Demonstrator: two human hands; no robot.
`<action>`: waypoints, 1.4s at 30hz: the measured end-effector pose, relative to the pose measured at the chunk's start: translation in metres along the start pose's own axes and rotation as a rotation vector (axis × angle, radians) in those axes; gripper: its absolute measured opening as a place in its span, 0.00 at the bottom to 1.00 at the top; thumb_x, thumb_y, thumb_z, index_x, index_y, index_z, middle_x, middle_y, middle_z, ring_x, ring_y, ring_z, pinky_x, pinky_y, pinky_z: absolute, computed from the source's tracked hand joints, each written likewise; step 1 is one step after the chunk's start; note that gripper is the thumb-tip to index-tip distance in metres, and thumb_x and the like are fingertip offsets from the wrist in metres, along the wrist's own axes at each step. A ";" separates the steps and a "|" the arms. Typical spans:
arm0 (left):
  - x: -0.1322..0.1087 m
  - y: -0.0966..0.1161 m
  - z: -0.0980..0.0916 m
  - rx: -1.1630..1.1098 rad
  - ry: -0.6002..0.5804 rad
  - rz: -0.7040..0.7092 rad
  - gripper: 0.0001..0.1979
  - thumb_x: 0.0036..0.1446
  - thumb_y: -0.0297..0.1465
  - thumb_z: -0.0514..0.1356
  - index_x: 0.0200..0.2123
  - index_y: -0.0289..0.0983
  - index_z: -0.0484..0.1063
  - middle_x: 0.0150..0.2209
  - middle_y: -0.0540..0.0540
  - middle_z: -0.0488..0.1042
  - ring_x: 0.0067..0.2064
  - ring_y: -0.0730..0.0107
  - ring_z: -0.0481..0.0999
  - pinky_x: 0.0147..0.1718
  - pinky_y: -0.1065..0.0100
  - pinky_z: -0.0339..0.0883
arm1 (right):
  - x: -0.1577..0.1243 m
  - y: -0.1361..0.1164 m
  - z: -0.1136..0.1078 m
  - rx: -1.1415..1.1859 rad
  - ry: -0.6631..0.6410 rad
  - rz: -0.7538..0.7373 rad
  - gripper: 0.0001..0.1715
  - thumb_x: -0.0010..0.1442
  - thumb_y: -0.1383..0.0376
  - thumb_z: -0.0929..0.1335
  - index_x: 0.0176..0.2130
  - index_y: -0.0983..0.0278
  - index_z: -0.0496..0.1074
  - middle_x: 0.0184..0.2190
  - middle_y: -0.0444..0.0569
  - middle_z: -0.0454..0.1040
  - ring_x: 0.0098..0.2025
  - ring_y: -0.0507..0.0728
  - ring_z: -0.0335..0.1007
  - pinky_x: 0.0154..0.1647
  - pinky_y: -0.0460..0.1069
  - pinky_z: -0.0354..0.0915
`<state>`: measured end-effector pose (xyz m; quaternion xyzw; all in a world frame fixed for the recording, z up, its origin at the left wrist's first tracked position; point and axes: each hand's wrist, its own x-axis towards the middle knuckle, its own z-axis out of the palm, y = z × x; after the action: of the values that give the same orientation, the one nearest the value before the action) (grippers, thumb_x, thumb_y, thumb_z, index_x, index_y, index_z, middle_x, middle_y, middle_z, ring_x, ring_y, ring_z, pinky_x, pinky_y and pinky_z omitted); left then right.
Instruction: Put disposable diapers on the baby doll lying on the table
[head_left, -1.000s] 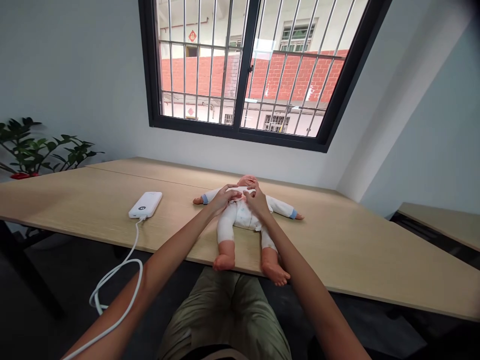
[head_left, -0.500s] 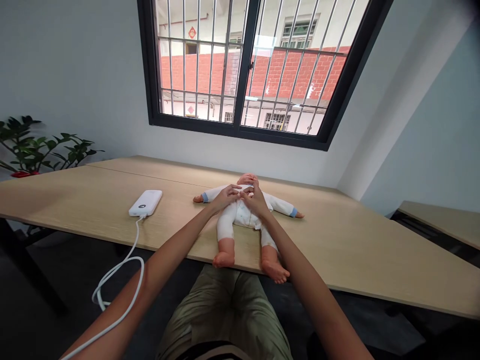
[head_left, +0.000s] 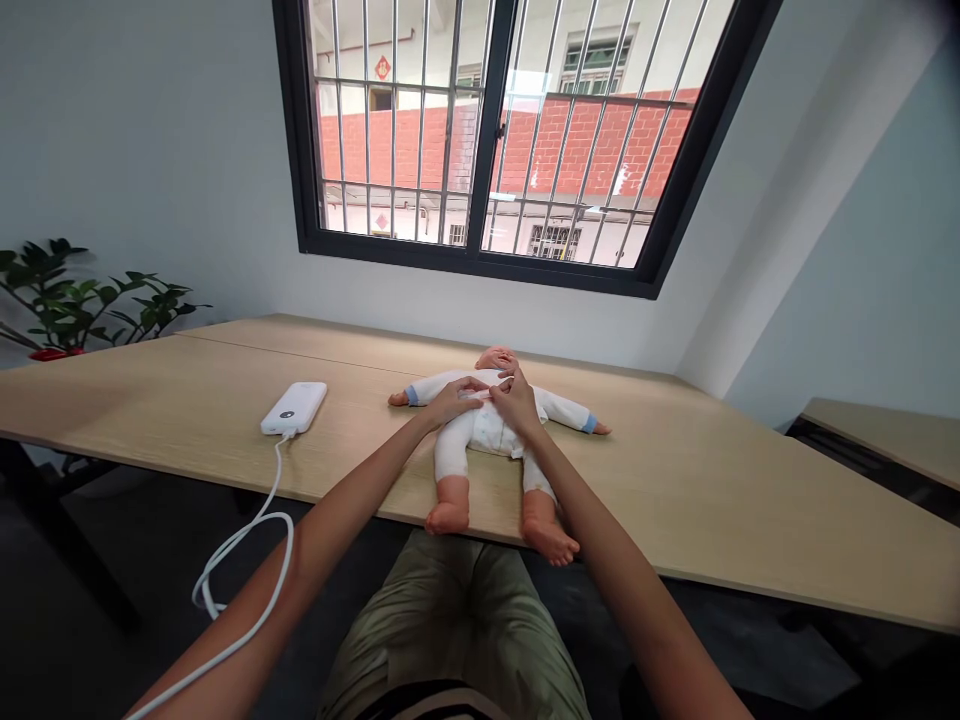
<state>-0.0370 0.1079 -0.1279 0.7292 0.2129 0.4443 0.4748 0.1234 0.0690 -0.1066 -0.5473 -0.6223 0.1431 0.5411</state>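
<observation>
Two hands, left hand (head_left: pixel 452 403), right hand (head_left: pixel 516 402), fingers (head_left: pixel 469 385) curled on a vinyl doll's (head_left: pixel 495 358) white cotton romper (head_left: pixel 487 432), grip unclear

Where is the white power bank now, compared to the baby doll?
In the head view, the white power bank lies on the wooden table, left of the baby doll and the person's left hand, its cable dropping over the front edge.

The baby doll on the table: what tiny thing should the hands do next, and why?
Probably smooth the white suit flat across the baby doll's chest with the left hand, while the right hand steadies the cloth. Both hands already rest on the suit's front there, and the doll lies on its back, so it seems unlikely to roll.
</observation>
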 end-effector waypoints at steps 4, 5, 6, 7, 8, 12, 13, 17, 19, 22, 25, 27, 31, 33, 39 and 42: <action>-0.002 0.002 0.002 -0.039 0.016 -0.033 0.14 0.44 0.33 0.69 0.36 0.34 0.75 0.40 0.43 0.76 0.46 0.60 0.74 0.50 0.60 0.65 | -0.001 0.000 -0.002 -0.043 0.002 0.022 0.23 0.44 0.64 0.67 0.43 0.63 0.63 0.30 0.42 0.68 0.29 0.53 0.65 0.31 0.48 0.60; -0.003 0.003 0.002 -0.041 0.024 -0.036 0.13 0.44 0.32 0.69 0.35 0.34 0.75 0.40 0.43 0.76 0.45 0.60 0.74 0.50 0.60 0.65 | 0.000 0.002 -0.002 -0.043 0.004 0.031 0.22 0.43 0.63 0.67 0.41 0.63 0.63 0.29 0.41 0.67 0.29 0.53 0.65 0.31 0.48 0.60; -0.003 0.003 0.002 -0.040 0.026 -0.035 0.13 0.44 0.32 0.69 0.35 0.34 0.76 0.40 0.42 0.76 0.45 0.60 0.74 0.50 0.60 0.64 | 0.001 0.004 -0.002 -0.033 0.007 0.040 0.21 0.42 0.63 0.68 0.39 0.62 0.63 0.28 0.40 0.66 0.29 0.53 0.64 0.31 0.48 0.60; -0.004 0.004 0.002 -0.035 0.024 -0.030 0.12 0.45 0.31 0.69 0.35 0.34 0.76 0.40 0.42 0.77 0.46 0.60 0.74 0.50 0.60 0.64 | 0.001 0.007 -0.001 -0.015 0.013 0.052 0.22 0.41 0.63 0.68 0.39 0.62 0.62 0.28 0.40 0.65 0.28 0.53 0.64 0.31 0.48 0.60; -0.004 0.004 0.001 -0.029 0.018 -0.023 0.12 0.45 0.31 0.69 0.34 0.34 0.77 0.41 0.41 0.77 0.46 0.60 0.74 0.51 0.59 0.64 | 0.002 0.009 -0.001 0.011 0.016 0.066 0.22 0.41 0.63 0.69 0.38 0.61 0.62 0.28 0.39 0.65 0.28 0.53 0.63 0.30 0.48 0.60; -0.005 0.005 0.000 0.016 0.025 -0.019 0.09 0.48 0.30 0.67 0.34 0.34 0.77 0.42 0.40 0.77 0.46 0.59 0.75 0.52 0.58 0.64 | 0.006 0.012 -0.001 0.139 0.099 0.136 0.19 0.41 0.66 0.68 0.35 0.61 0.59 0.26 0.39 0.62 0.27 0.52 0.62 0.29 0.47 0.59; -0.005 0.005 0.001 0.030 0.036 -0.024 0.08 0.49 0.30 0.67 0.35 0.34 0.78 0.43 0.39 0.77 0.47 0.59 0.75 0.52 0.57 0.64 | 0.007 0.010 -0.002 0.173 0.176 0.124 0.17 0.42 0.67 0.68 0.34 0.60 0.58 0.26 0.39 0.61 0.27 0.52 0.61 0.29 0.47 0.59; -0.004 0.003 0.003 0.056 0.084 -0.009 0.11 0.51 0.30 0.66 0.39 0.35 0.77 0.47 0.39 0.77 0.49 0.58 0.74 0.55 0.56 0.62 | 0.006 -0.005 -0.009 0.238 0.488 0.041 0.11 0.51 0.63 0.66 0.31 0.60 0.57 0.26 0.40 0.58 0.28 0.52 0.57 0.32 0.48 0.60; -0.003 0.003 0.004 0.041 0.084 0.009 0.11 0.52 0.30 0.66 0.40 0.35 0.77 0.49 0.39 0.76 0.50 0.58 0.74 0.55 0.56 0.63 | 0.004 -0.012 -0.012 0.236 0.521 0.058 0.12 0.54 0.61 0.66 0.31 0.60 0.57 0.26 0.41 0.58 0.29 0.52 0.57 0.33 0.48 0.60; -0.002 0.002 0.004 0.049 0.055 0.054 0.10 0.54 0.29 0.63 0.40 0.36 0.79 0.48 0.40 0.75 0.49 0.60 0.73 0.55 0.58 0.63 | 0.002 -0.017 -0.013 0.220 0.503 0.080 0.12 0.56 0.58 0.66 0.31 0.60 0.56 0.28 0.43 0.60 0.30 0.53 0.58 0.33 0.48 0.60; 0.000 0.001 0.002 0.175 0.028 0.131 0.10 0.54 0.28 0.62 0.38 0.40 0.82 0.41 0.43 0.74 0.46 0.61 0.71 0.54 0.59 0.62 | 0.001 -0.018 -0.012 0.218 0.493 0.087 0.12 0.56 0.57 0.65 0.31 0.60 0.56 0.28 0.44 0.61 0.30 0.53 0.58 0.33 0.48 0.61; 0.001 0.000 0.001 0.256 0.007 0.166 0.12 0.54 0.26 0.61 0.38 0.42 0.83 0.38 0.44 0.72 0.45 0.62 0.69 0.54 0.59 0.61 | 0.001 -0.017 -0.012 0.237 0.497 0.094 0.13 0.56 0.57 0.65 0.31 0.60 0.57 0.27 0.44 0.60 0.29 0.53 0.58 0.33 0.48 0.61; 0.002 -0.001 -0.001 0.290 -0.017 0.142 0.13 0.54 0.25 0.60 0.38 0.44 0.83 0.38 0.44 0.70 0.46 0.61 0.68 0.56 0.59 0.58 | 0.001 -0.018 -0.013 0.253 0.497 0.119 0.14 0.55 0.57 0.66 0.30 0.60 0.56 0.26 0.44 0.60 0.29 0.53 0.58 0.32 0.49 0.60; 0.002 -0.001 -0.001 0.263 -0.014 0.121 0.12 0.54 0.25 0.61 0.38 0.44 0.83 0.38 0.44 0.70 0.47 0.60 0.68 0.57 0.59 0.57 | 0.002 -0.017 -0.013 0.254 0.487 0.133 0.14 0.55 0.57 0.66 0.31 0.60 0.56 0.27 0.44 0.62 0.29 0.53 0.59 0.31 0.49 0.61; -0.002 0.003 0.001 0.144 0.042 0.075 0.20 0.50 0.25 0.63 0.49 0.40 0.77 0.46 0.43 0.74 0.51 0.60 0.70 0.55 0.60 0.60 | 0.006 -0.005 -0.010 0.251 0.462 0.124 0.08 0.54 0.62 0.65 0.32 0.61 0.60 0.28 0.44 0.65 0.28 0.53 0.62 0.31 0.49 0.62; -0.004 0.005 0.001 0.173 0.100 0.027 0.23 0.48 0.26 0.66 0.50 0.37 0.76 0.45 0.42 0.75 0.51 0.57 0.70 0.56 0.58 0.60 | 0.009 0.003 -0.010 0.132 0.275 0.144 0.09 0.51 0.64 0.66 0.35 0.61 0.62 0.27 0.42 0.66 0.27 0.53 0.65 0.30 0.49 0.61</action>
<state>-0.0389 0.1023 -0.1255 0.7472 0.2642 0.4665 0.3928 0.1349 0.0731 -0.1006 -0.5680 -0.4908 0.1459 0.6444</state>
